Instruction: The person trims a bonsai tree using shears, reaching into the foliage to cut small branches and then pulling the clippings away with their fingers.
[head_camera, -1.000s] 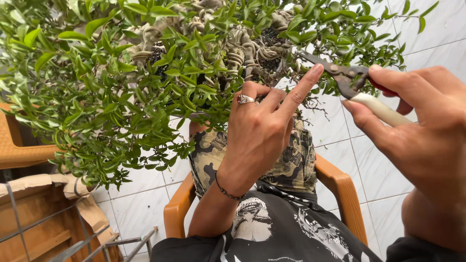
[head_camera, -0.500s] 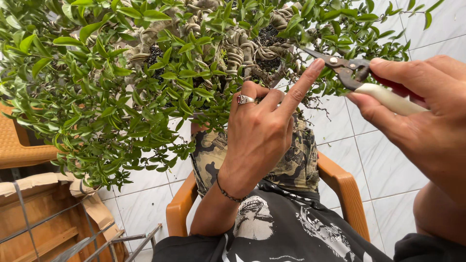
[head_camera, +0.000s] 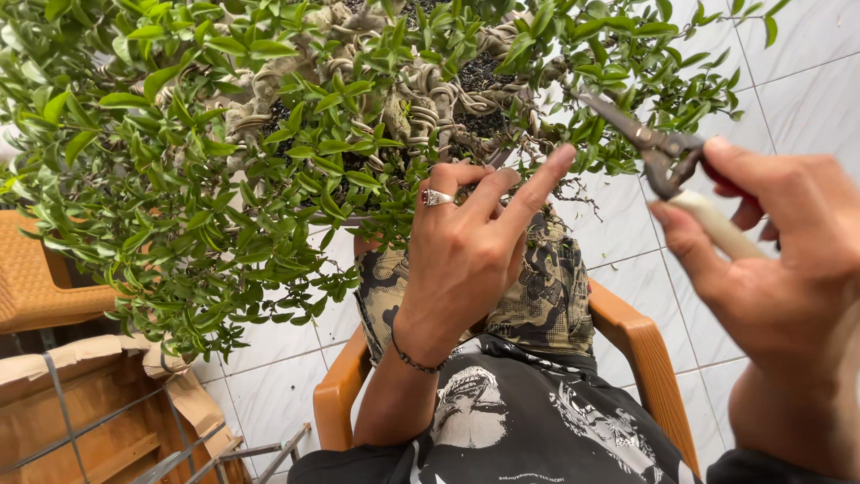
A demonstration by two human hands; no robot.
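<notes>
Pruning step: your left hand [head_camera: 466, 260], fingers spread, index raised, steadies twig at bonsai's [head_camera: 296, 152] underside, 12 o'clock. Your right hand [head_camera: 779, 269] grips pruning shears [head_camera: 658, 152] at 2 o'clock, blades nearly closed. Next cut likely needs blades opened, tips aligned on twig.

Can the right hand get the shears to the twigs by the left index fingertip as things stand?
Probably yes: the shears in the right hand point at the twigs beside the left hand, with open space between.

Dull dark metal shears [head_camera: 647, 142], pale smooth handle, maybe plastic; glossy floor tiles [head_camera: 806, 81]; rough cardboard box [head_camera: 98, 394]
</notes>
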